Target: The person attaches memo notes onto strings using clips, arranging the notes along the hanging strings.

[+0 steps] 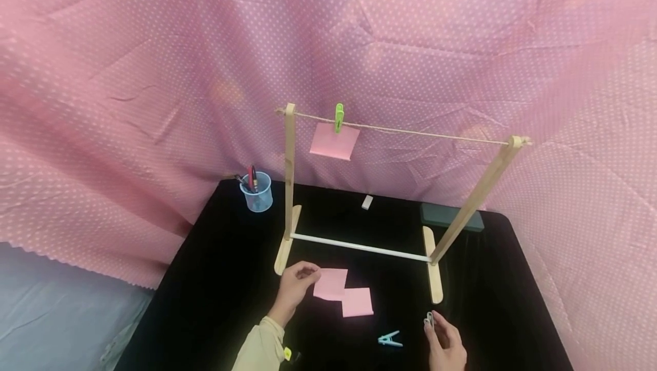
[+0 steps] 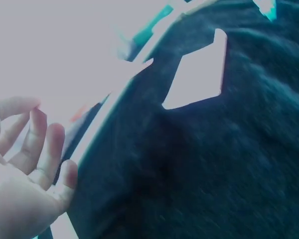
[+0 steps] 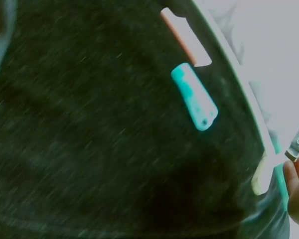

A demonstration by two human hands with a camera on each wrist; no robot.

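My left hand (image 1: 296, 286) pinches a pink sticky note (image 1: 330, 284) at its upper left edge. In the left wrist view that note is lost in the glare. A second pink sticky note (image 1: 357, 302) lies on the black table, partly overlapped in the head view by the held one. My right hand (image 1: 445, 343) holds a pale grey clothespin (image 1: 429, 318) between thumb and fingers, above the table's front right. Between the hands lies a light blue clothespin (image 1: 390, 339). A green clothespin (image 1: 339, 118) fastens another pink sticky note (image 1: 335, 142) to a string (image 1: 421, 133).
The string runs between two wooden posts (image 1: 290, 171) joined low down by a white bar (image 1: 359, 247). A blue pen cup (image 1: 258, 195) stands at the back left. An eraser-like white block (image 1: 366, 202) and a dark green box (image 1: 449, 217) lie along the back, before pink dotted cloth (image 1: 390, 35).
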